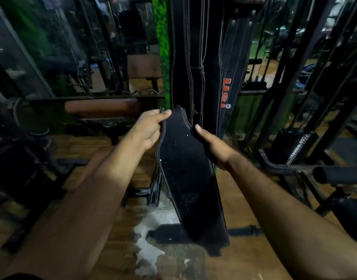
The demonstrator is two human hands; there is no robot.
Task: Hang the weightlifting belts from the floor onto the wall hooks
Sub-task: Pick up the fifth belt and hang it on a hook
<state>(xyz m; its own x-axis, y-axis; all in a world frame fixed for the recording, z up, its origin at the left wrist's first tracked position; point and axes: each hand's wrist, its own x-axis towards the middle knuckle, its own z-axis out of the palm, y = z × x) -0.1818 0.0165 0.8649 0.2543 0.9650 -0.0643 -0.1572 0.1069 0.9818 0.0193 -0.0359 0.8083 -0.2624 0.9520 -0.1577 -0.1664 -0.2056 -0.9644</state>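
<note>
A wide black leather weightlifting belt with white stitching was held upright above the wooden floor, its lower end apparently just touching the boards. Its upper left edge was pinched by the left hand, thumb on the front face. The right edge was gripped by the right hand. Just behind, several long black stitched belts were seen hanging, one marked with red letters.
</note>
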